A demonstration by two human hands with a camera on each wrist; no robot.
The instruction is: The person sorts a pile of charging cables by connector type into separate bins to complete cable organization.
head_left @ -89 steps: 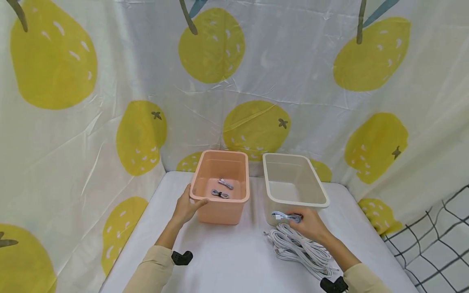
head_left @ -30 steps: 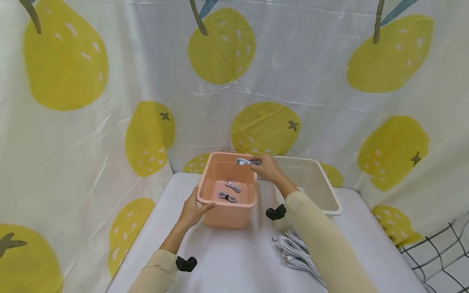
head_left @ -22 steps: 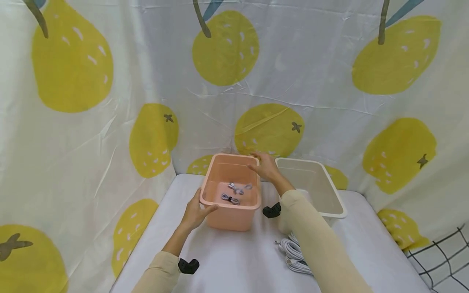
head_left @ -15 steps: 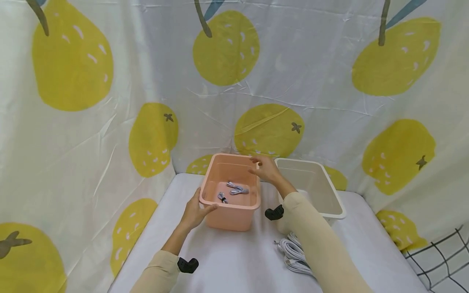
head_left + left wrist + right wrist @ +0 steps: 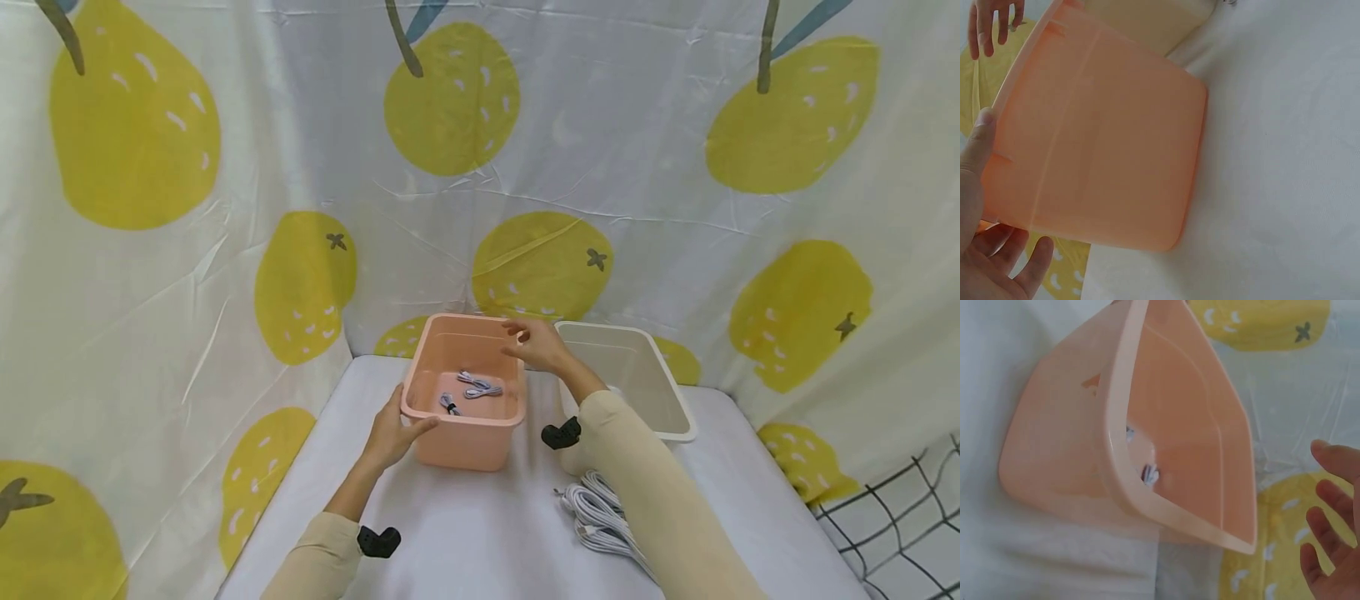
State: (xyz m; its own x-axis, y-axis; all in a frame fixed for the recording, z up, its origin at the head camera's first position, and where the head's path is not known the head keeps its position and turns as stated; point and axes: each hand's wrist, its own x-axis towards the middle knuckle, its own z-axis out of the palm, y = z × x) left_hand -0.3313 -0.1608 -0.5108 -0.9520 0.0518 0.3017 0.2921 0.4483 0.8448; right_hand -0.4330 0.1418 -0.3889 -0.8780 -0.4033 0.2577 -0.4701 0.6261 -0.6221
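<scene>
The left hand (image 5: 392, 435) holds the near left corner of the left bin (image 5: 462, 437), thumb on the rim, fingers (image 5: 1019, 265) against its outer wall. Bundled cables (image 5: 469, 388) lie in that bin, ahead of these fingers. The right hand (image 5: 537, 345) hovers above its far right corner. The second bin (image 5: 660, 392) stands right of those fingers; loose cables (image 5: 600, 515) lie on the table (image 5: 480, 533) nearer the person

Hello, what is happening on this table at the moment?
A person is putting small bundled cables into a pink bin. The left hand holds the bin's near left corner. The right hand hovers open over its far rim, holding nothing. Three cable bundles lie inside. A pile of white cables lies on the table, beside a white bin.
</scene>
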